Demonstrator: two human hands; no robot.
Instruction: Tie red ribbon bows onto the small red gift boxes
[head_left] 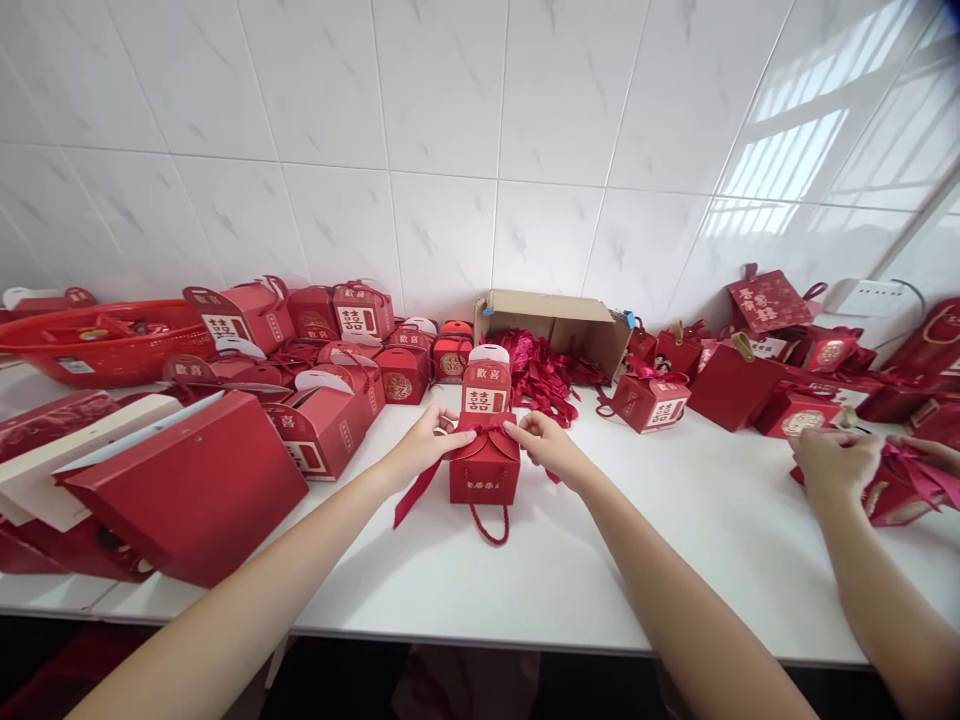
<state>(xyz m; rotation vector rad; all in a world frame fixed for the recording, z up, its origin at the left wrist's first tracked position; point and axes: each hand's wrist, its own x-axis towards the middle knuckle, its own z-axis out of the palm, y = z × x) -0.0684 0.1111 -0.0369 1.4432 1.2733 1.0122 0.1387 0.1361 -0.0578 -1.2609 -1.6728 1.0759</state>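
A small red gift box (484, 480) stands on the white table in front of me, its rope handle (491, 535) hanging down the near side. Across its top runs a dark red ribbon (491, 430) with a bow or knot at the middle. My left hand (431, 440) pinches the ribbon at the box's left, and one ribbon tail (416, 495) droops below it. On the other side my right hand (544, 445) pinches the ribbon near the knot. Right behind this box is a taller red box with white characters (486, 385).
An open cardboard box (555, 305) spills loose ribbons (536, 370) at the back. Several red boxes (330, 425) and a red plastic basket (112, 345) crowd the left. At the right, another person's hands (836, 465) work on a ribboned box, near more red boxes (652, 400).
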